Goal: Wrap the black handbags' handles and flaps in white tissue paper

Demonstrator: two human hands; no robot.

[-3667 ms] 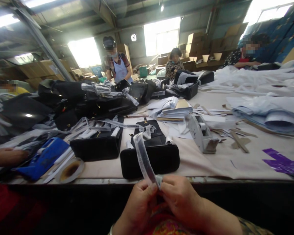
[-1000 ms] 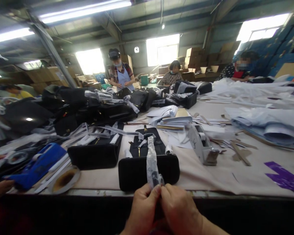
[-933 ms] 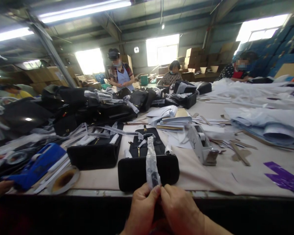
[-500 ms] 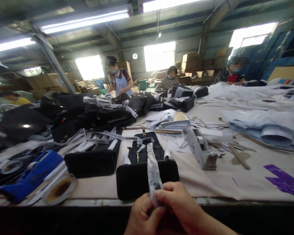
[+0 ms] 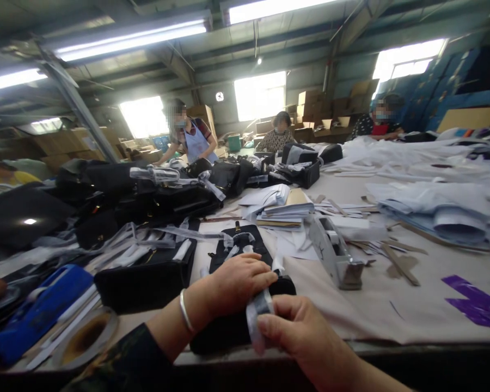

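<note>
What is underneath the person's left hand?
The left hand is over a black bag; its dark end shows nearer the camera, clear plastic beyond. Beside it, the right hand pinches a plastic-covered strip. Whatever lies directly under the left palm is covered.

Worktop (image 5: pixel 375 307): pale, pinkish covering | Nearer part, left to right: blue dispenser (image 5: pixel 41 313), tape roll (image 5: pixel 109 331), side black bag (image 5: pixel 141 286), central black bag (image 5: pixel 222 331), grey dispenser (image 5: pixel 335 256), shiny purple plastic (image 5: pixel 476 305) | Middle: paper stack (image 5: pixel 283 212), brown strips (image 5: pixel 400 264), rolled pale sheet (image 5: pixel 459 223) | Far: heaped black bags (image 5: pixel 163 198) left, white sheeting (image 5: pixel 400 157) right
</note>
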